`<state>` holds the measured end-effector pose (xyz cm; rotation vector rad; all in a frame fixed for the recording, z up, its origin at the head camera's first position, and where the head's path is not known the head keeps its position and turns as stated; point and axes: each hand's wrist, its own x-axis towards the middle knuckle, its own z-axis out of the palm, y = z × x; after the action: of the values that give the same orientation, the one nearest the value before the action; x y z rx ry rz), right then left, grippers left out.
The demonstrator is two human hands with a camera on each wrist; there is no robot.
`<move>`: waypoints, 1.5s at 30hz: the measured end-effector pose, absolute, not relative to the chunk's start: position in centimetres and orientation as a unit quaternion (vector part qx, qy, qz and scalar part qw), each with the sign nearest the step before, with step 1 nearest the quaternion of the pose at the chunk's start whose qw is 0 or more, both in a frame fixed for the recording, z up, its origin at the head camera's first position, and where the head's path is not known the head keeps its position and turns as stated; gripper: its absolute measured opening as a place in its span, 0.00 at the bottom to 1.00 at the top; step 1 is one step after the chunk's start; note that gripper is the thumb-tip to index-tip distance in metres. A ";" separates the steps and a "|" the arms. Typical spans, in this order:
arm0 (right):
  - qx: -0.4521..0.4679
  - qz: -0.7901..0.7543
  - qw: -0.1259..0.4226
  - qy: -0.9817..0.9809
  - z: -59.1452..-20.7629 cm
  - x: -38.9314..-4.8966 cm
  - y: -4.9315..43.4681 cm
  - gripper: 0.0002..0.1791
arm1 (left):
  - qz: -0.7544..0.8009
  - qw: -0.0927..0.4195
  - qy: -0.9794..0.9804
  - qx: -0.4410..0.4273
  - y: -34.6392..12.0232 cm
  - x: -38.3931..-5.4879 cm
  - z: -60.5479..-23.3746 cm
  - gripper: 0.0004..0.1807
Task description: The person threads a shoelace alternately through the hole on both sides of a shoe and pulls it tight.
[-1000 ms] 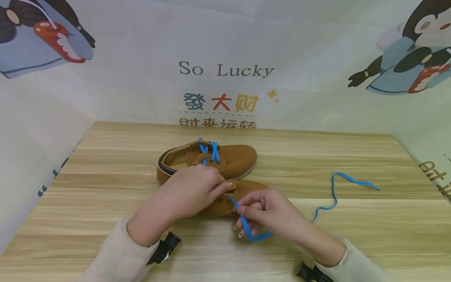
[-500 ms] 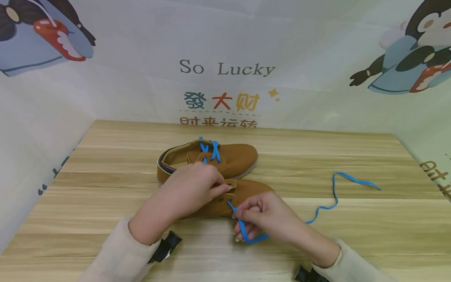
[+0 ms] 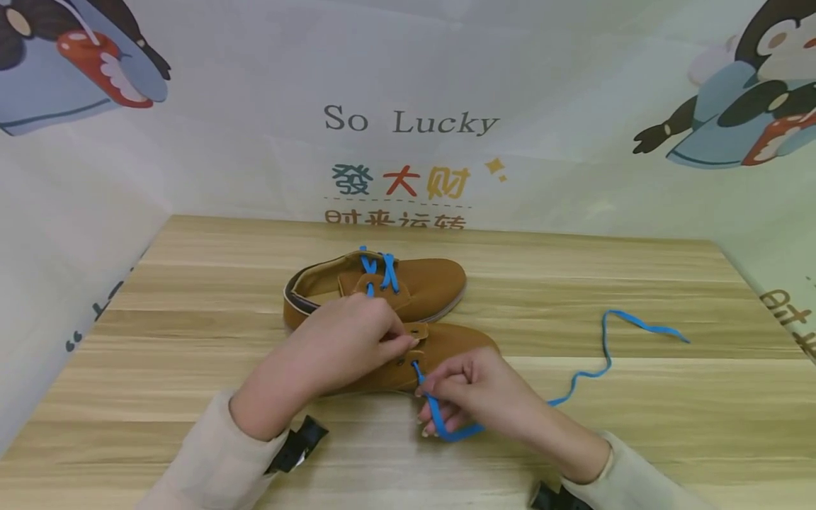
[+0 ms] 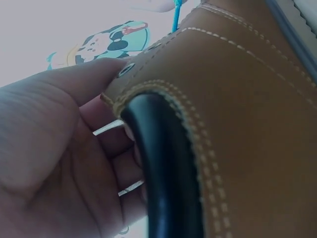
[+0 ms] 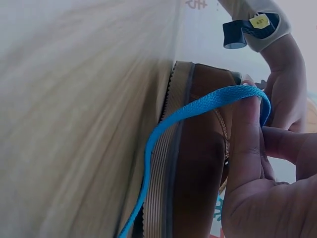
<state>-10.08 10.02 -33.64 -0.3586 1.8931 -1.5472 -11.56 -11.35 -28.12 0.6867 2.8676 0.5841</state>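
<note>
The near brown shoe (image 3: 459, 336) lies with its toe to the right. My left hand (image 3: 350, 336) grips the eyelet flap of this shoe, thumb on the outer side by an eyelet (image 4: 126, 70) and fingers reaching in past the black collar (image 4: 168, 163). Between thumb and fingertips my right hand (image 3: 481, 386) pinches a blue shoelace (image 3: 452, 435) close to its end. That thin end stands at the front eyelet on the near flap. From the pinch, the lace loops over the fingers in the right wrist view and passes under the hand.
Behind stands a second brown shoe (image 3: 433, 280) with blue laces (image 3: 390, 275) crossed through its eyelets. The lace's long free part (image 3: 605, 347) trails over the wooden table (image 3: 637, 283) to the right. A printed cloth backdrop (image 3: 255, 142) rises behind and at both sides.
My right hand has moved slightly left and toward me, bringing the lace's end from beside the front eyelet to it. The trailing lace shifted slightly; my left hand stays on the flap.
</note>
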 end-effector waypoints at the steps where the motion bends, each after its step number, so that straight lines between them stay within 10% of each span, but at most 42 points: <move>1: -0.138 -0.592 0.329 0.723 -33.7 -10.1 10.0 0.14 | 0.195 0.072 0.952 0.225 -11.4 -11.5 -28.1 0.17; 22: -0.139 -0.615 0.313 0.710 -34.3 -10.2 9.7 0.16 | 0.246 0.180 0.927 0.219 -11.1 -11.0 -27.7 0.26; 34: -0.169 -0.563 0.236 0.774 -33.9 -10.7 10.3 0.12 | 0.272 0.118 0.939 0.173 -10.3 -11.3 -28.4 0.12; 45: -0.254 -0.481 0.095 0.833 -34.2 -11.4 10.3 0.06 | 0.340 0.078 0.925 0.150 -10.1 -11.3 -28.3 0.19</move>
<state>-11.39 10.35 -34.16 -0.7538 2.4701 -1.4270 -11.34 -10.08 -28.31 0.4490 2.7706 1.0177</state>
